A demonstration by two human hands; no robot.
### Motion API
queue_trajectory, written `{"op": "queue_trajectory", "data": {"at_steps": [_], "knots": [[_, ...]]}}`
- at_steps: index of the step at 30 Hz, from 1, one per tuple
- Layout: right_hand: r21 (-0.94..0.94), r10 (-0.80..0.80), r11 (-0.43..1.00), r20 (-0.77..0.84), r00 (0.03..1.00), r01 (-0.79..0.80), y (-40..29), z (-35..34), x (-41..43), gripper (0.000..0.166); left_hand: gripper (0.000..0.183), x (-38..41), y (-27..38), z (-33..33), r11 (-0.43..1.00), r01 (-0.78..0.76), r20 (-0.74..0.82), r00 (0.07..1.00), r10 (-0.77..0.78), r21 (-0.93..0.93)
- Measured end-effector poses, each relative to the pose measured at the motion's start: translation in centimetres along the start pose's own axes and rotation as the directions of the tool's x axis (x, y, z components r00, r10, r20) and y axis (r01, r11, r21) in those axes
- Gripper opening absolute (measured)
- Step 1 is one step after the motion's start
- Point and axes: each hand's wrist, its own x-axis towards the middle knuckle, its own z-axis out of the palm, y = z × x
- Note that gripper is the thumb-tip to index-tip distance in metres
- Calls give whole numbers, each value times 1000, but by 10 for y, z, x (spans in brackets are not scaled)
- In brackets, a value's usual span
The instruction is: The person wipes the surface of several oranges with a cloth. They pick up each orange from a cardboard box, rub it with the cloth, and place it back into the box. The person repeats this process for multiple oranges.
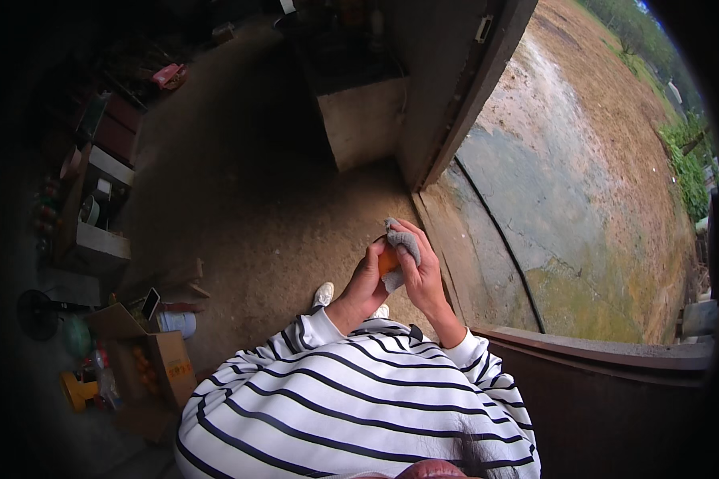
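Both hands meet in front of the striped shirt, above the concrete floor beside the doorway. My left hand (362,281) grips an orange object (388,261), perhaps a fruit, from its left side; its full shape is hidden by the fingers. My right hand (424,275) holds a grey cloth (404,240) against the orange object, with the thumb over the cloth. Part of the cloth hangs below the orange object, between the palms, and another bit sticks out above the fingertips.
An open cardboard box (177,365) with orange round fruits stands at the lower left, near a white bucket (178,323) and a black fan (39,314). A concrete block counter (362,123) stands ahead. On the right, a door sill (440,251) borders wet ground crossed by a black hose (503,239).
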Motion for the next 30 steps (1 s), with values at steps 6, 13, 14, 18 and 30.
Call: {"op": "queue_trajectory", "data": {"at_steps": [6, 13, 14, 18, 30], "knots": [[-392, -283, 881, 14, 959, 265, 4, 13, -16, 50, 50, 2, 0, -3, 992, 18, -39, 999, -23, -122], [492, 305, 831, -11, 952, -260, 22, -7, 10, 28, 49, -6, 16, 16, 968, -116, 104, 990, 95, 223], [597, 505, 667, 78, 860, -446, 27, -19, 9, 30, 53, -8, 19, 20, 951, -122, 89, 991, 100, 284], [764, 577, 496, 66, 814, -413, 29, -42, 5, 37, 50, -11, 26, 21, 888, -163, 80, 987, 142, 430], [182, 14, 983, -25, 1000, -9, 18, -10, -1, 29, 61, -8, 24, 23, 114, -349, 290, 888, 358, 930]]}}
